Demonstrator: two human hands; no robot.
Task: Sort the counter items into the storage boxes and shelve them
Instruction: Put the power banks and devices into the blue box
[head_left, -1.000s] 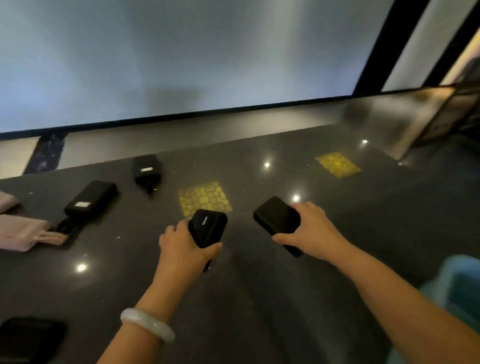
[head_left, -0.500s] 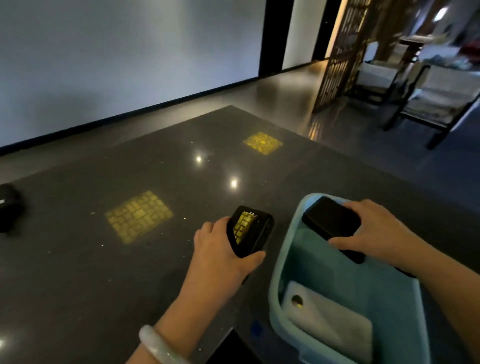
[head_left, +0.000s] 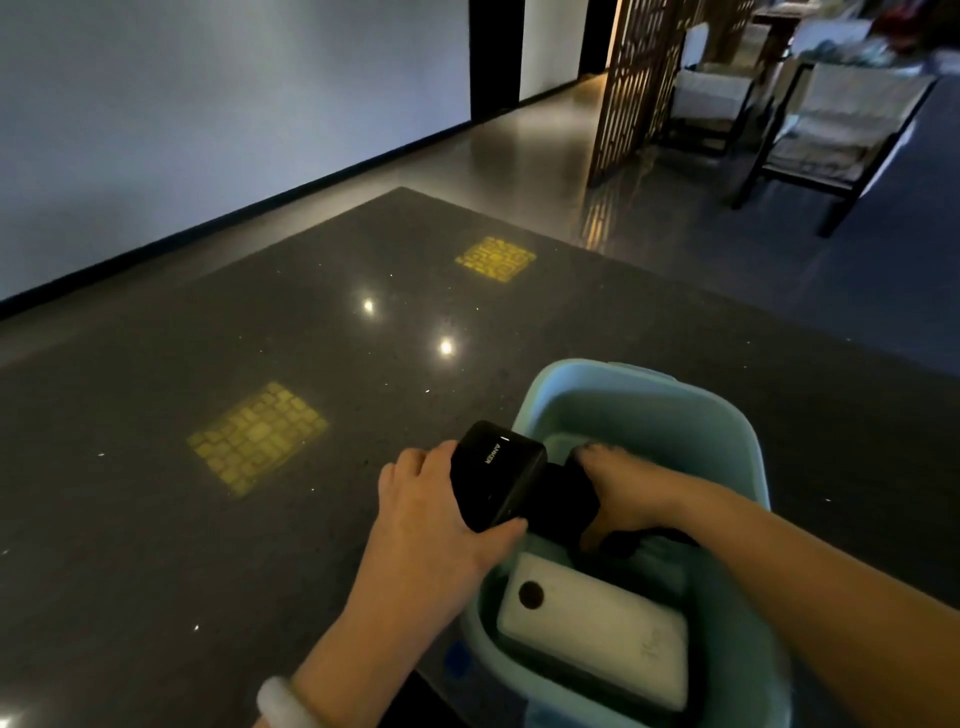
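A light blue storage box (head_left: 727, 431) stands on the dark counter (head_left: 260, 545) at the lower right. My left hand (head_left: 431, 514) grips a chunky black power bank (head_left: 496, 475) with white lettering, held over the box's left rim. My right hand (head_left: 628, 488) reaches down inside the box, closed on a flat black power bank (head_left: 566, 499) that is partly hidden by the other one. A white power bank (head_left: 597, 629) lies flat on the box's floor, near its front.
The counter's polished top shows two yellow patterned patches (head_left: 258, 436) and light reflections. Its far right edge drops to the floor. A wooden lattice screen (head_left: 639, 88) and chairs (head_left: 831, 124) stand beyond. A grey wall (head_left: 208, 104) runs along the left.
My view has swung right, from the scattered items to the blue box. My right hand has lowered its black power bank into the box; my left hand has brought the other one over the rim.
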